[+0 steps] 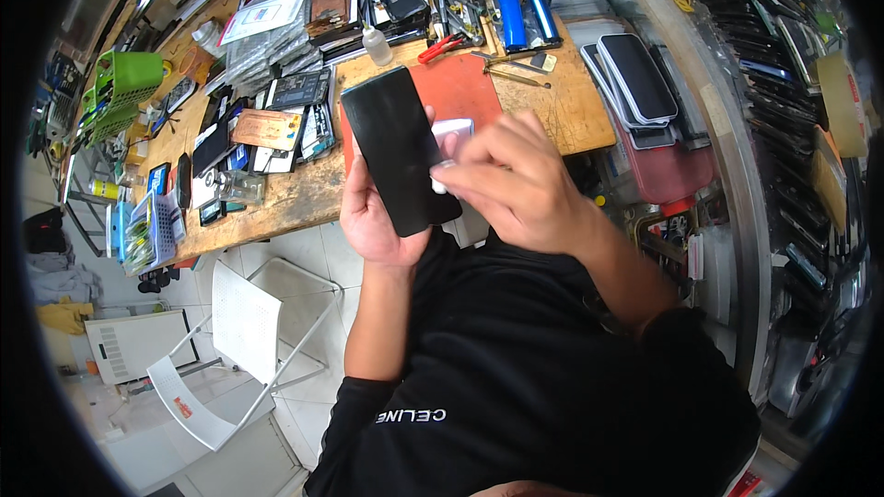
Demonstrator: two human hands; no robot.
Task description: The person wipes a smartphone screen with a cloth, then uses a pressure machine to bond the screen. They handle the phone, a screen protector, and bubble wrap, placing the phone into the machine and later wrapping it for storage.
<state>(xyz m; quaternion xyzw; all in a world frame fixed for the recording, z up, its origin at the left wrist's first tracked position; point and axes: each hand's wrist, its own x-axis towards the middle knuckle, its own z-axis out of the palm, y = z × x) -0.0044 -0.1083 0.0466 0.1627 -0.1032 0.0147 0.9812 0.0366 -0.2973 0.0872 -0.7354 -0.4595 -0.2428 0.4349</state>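
A large black smartphone point(396, 147), its glossy dark face up, lies tilted across the palm of my left hand point(368, 212). The fingers of that hand wrap around its lower part and far edge. At the phone's right edge, my right hand point(527, 186) is closed in a pinch on a small white piece point(439, 186), too small to tell its kind. Behind the hands, a pale flat object point(455, 127) rests on the orange-red mat point(474, 83), partly hidden by my fingers.
A wooden bench point(571, 97) carries a squeeze bottle point(377, 46), red-handled pliers point(440, 48), blue rolls point(509, 17) and piles of phone parts point(295, 92). Stacked phones point(637, 78) stand at the right. A green basket point(124, 87) is far left, a white folding chair point(244, 322) lower left.
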